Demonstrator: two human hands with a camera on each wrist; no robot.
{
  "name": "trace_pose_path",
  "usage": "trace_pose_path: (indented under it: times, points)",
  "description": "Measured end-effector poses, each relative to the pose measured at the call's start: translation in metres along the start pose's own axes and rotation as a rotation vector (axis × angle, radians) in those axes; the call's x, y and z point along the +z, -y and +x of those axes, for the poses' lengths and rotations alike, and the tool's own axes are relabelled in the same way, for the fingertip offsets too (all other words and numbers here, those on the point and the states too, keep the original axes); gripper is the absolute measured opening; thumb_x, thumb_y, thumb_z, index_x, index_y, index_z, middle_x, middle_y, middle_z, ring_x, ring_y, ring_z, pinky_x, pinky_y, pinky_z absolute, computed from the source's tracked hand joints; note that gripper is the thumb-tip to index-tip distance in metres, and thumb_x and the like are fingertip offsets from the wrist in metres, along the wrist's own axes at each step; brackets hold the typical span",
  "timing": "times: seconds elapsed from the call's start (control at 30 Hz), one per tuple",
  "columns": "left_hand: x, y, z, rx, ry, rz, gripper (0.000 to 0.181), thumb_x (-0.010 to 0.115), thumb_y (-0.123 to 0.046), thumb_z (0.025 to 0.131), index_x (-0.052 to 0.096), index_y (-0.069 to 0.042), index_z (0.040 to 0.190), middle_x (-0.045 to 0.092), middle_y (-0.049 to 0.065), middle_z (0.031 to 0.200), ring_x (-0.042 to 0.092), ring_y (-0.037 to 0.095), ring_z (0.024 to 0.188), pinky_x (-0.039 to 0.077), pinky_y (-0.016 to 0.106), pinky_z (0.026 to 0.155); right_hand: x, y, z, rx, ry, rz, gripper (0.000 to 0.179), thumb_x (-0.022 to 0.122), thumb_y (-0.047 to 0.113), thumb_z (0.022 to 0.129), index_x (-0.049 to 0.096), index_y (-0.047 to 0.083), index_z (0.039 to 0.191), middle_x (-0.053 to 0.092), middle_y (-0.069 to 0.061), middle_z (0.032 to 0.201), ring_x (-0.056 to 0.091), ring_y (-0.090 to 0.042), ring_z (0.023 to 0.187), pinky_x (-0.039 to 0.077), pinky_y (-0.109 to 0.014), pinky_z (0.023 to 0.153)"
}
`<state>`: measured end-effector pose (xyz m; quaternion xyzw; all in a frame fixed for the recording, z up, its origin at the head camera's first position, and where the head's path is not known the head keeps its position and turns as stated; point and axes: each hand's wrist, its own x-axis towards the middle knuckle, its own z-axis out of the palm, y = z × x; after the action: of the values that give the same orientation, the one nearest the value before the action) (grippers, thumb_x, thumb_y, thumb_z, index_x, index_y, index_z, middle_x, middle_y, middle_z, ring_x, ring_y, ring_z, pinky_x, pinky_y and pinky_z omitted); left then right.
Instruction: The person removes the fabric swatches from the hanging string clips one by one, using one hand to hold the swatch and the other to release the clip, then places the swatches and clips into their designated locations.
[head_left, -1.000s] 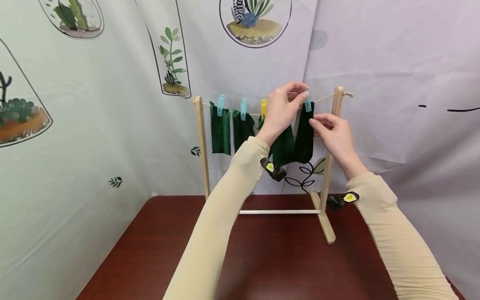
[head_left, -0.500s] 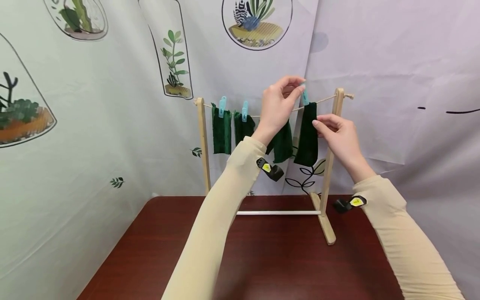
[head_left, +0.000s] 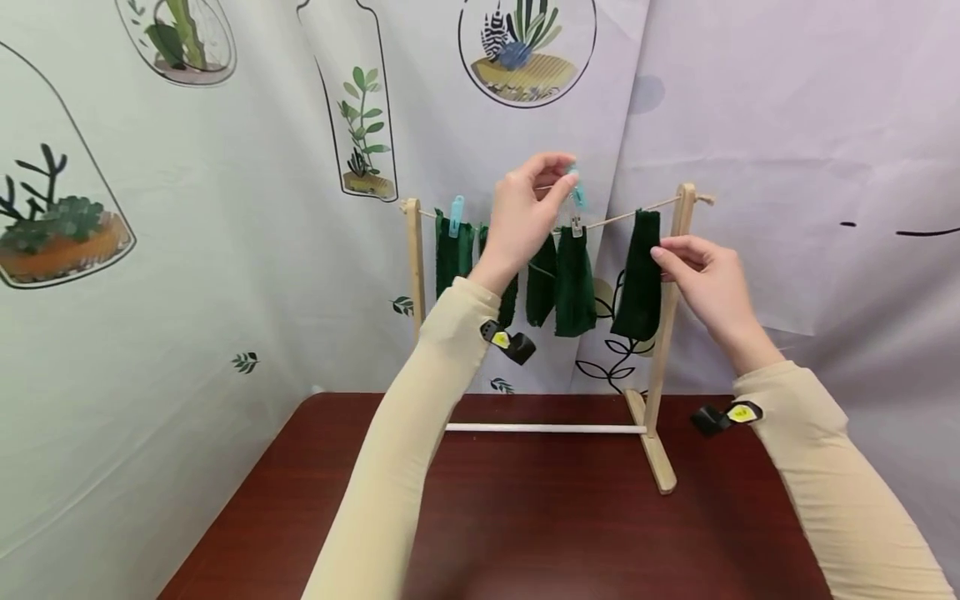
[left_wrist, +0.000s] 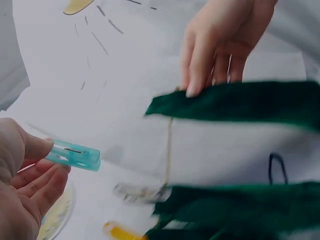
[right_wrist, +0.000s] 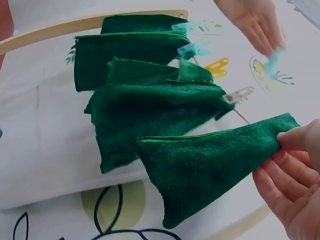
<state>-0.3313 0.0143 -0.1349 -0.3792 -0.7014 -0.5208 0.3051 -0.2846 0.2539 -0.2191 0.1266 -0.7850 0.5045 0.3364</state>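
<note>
My left hand (head_left: 525, 208) pinches a light blue clothespin (left_wrist: 77, 155) above the rope, apart from any cloth. At the right end of the line, my right hand (head_left: 705, 271) holds a dark green cloth strip (right_wrist: 215, 167) between thumb and fingers by its upper edge. No clothespin shows on that strip. Beside it, another green cloth (head_left: 575, 287) hangs from the rope under a clear clothespin (right_wrist: 238, 95). Farther left, more green cloths hang under a yellow clothespin (right_wrist: 218, 67) and blue clothespins (head_left: 457, 217), partly hidden behind my left hand in the head view.
A wooden rack holds the rope (head_left: 618, 218) between two posts; the right post (head_left: 663, 358) stands on a flat foot (head_left: 660, 462). A white rod (head_left: 547, 428) joins the posts low down. The reddish-brown table (head_left: 525, 517) ends at a plant-print curtain (head_left: 787, 250).
My left hand has lifted the blue clothespin off the right-hand strip and moved left with it. My right hand has shifted the strip slightly right, apart from its neighbour.
</note>
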Motion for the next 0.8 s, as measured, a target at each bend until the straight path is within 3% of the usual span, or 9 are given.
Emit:
trace_pose_path:
  times: [0.4, 0.8]
  points:
    - [-0.092, -0.001, -0.012, -0.031, -0.074, 0.094, 0.027, 0.065, -0.010, 0.099, 0.067, -0.001, 0.125, 0.068, 0.010, 0.112, 0.066, 0.014, 0.104, 0.052, 0.022, 0.093, -0.043, -0.002, -0.003, 0.025, -0.066, 0.008, 0.017, 0.072, 0.019, 0.095, 0.076, 0.015, 0.111, 0.070, 0.027, 0.086, 0.067, 0.004, 0.070, 0.050, -0.009, 0.068]
    - [-0.177, -0.001, -0.041, -0.097, -0.215, 0.166, 0.029, 0.068, -0.012, 0.098, 0.068, -0.002, 0.125, 0.063, 0.004, 0.112, 0.067, 0.015, 0.102, 0.052, 0.025, 0.094, -0.084, -0.008, -0.011, 0.058, -0.181, 0.021, 0.016, 0.072, 0.013, 0.094, 0.077, 0.021, 0.107, 0.070, 0.024, 0.087, 0.066, 0.005, 0.069, 0.049, -0.007, 0.067]
